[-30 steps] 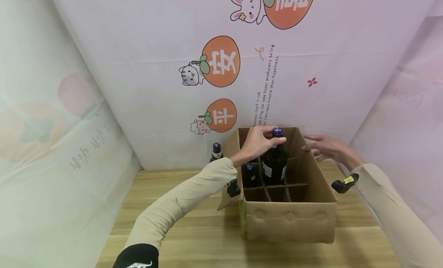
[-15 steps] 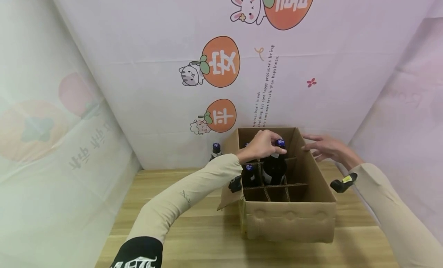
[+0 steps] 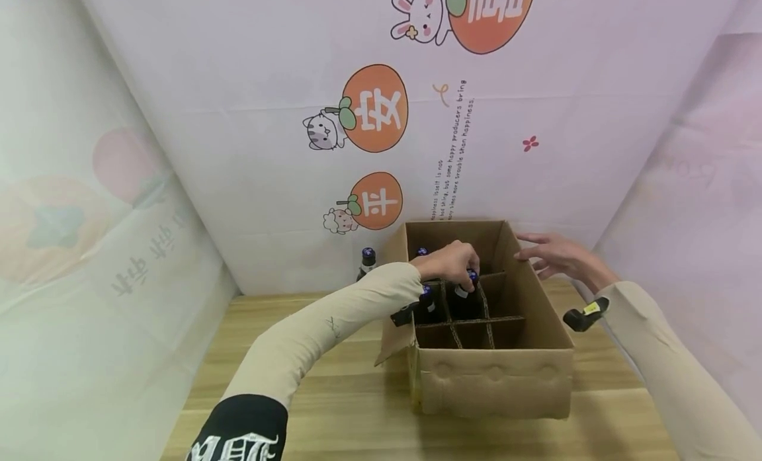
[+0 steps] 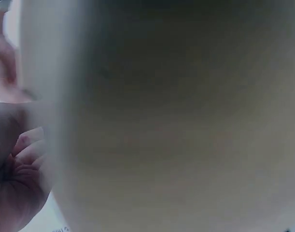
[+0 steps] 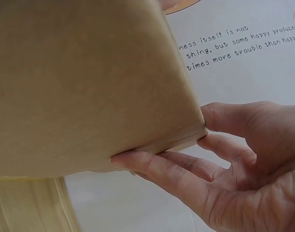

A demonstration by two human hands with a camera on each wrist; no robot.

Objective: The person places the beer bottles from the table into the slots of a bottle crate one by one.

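Note:
A brown cardboard box point(image 3: 497, 381) with its top open stands on the table, split into cells by cardboard dividers point(image 3: 470, 325). My left hand point(image 3: 452, 259) reaches in over the box's left wall and grips the neck of a dark glass bottle point(image 3: 467, 307), upright in a middle cell. Beside it, to the left, sits another dark bottle point(image 3: 426, 307) with a blue cap. Another blue cap point(image 3: 422, 251) shows farther back. My right hand point(image 3: 559, 257) touches the box's far right corner from outside; in the right wrist view its extended fingers point(image 5: 157, 169) rest against the cardboard.
One more blue-capped bottle point(image 3: 367, 262) stands outside the box, at its back left. A cardboard flap point(image 3: 394, 342) hangs from the left wall. Printed white cloth point(image 3: 268, 183) encloses the wooden table point(image 3: 333, 395). Blurred cardboard point(image 4: 176, 135) fills most of the left wrist view.
My left hand has lowered the bottle deeper into its cell, moving down and slightly right. The right hand stays at the box corner.

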